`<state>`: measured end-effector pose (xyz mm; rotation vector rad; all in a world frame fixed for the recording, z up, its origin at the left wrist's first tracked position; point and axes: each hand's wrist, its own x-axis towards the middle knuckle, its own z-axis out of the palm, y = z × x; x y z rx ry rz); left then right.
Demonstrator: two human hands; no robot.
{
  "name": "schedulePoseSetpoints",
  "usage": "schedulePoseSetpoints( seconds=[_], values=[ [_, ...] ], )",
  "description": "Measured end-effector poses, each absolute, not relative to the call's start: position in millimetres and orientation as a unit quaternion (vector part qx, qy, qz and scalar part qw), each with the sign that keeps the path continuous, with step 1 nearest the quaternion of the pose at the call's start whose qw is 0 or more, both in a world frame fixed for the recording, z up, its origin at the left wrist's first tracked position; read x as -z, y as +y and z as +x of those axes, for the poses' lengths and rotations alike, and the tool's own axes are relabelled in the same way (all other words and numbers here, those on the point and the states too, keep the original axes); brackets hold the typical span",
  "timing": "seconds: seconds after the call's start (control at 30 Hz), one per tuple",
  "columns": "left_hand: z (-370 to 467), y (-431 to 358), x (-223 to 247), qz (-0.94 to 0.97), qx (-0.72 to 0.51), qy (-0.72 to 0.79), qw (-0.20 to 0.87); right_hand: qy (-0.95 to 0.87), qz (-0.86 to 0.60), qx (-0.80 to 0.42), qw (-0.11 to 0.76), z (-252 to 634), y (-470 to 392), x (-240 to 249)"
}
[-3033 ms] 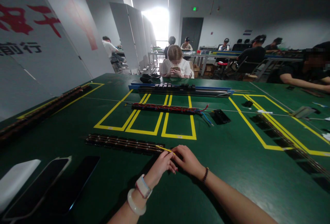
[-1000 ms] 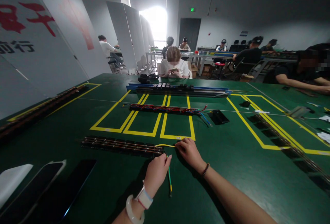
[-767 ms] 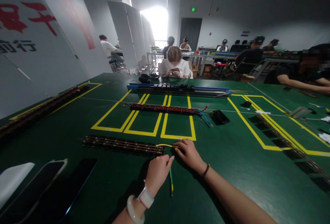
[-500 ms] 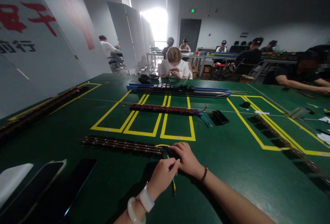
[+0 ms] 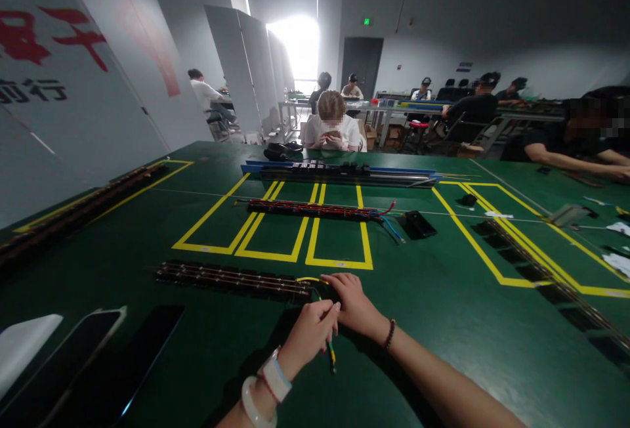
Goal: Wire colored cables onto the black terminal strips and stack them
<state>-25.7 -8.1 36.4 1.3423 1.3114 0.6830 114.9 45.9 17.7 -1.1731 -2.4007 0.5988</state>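
A long dark strip with copper-coloured rods lies on the green table in front of me, and wires come off its right end. My left hand, wearing a watch and a white bangle, is closed in a pinch just below that end. From under its fingers hangs a green-and-yellow wire with a terminal at its tip. My right hand, with a beaded bracelet, touches the left fingertips. Its fingers curl over the end of a yellow wire, and the fingertips are partly hidden.
Beyond the strip lie a bundle of red and blue wires, a black box and a long blue rail. Phones rest at the near left. Another rod strip lies at right. People sit across and at right.
Both hands stay almost in place. My left hand has shifted slightly left, its pinch still against my right hand. The strip and wires look unmoved.
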Motion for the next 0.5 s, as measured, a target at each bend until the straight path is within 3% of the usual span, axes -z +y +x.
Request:
schedulePoseSetpoints(
  seconds=[0.23, 0.5],
  values=[
    [-25.1, -4.6, -33.6, 0.479, -0.304, 0.511, 0.646, -0.832, -0.459, -0.251, 0.183, 116.8, 51.2, -20.4],
    [-27.1, -2.8, -27.3, 0.376, -0.336, 0.474, 0.722, -0.771, -0.455, -0.355, 0.268, 116.5, 52.0, -20.9]
  ],
)
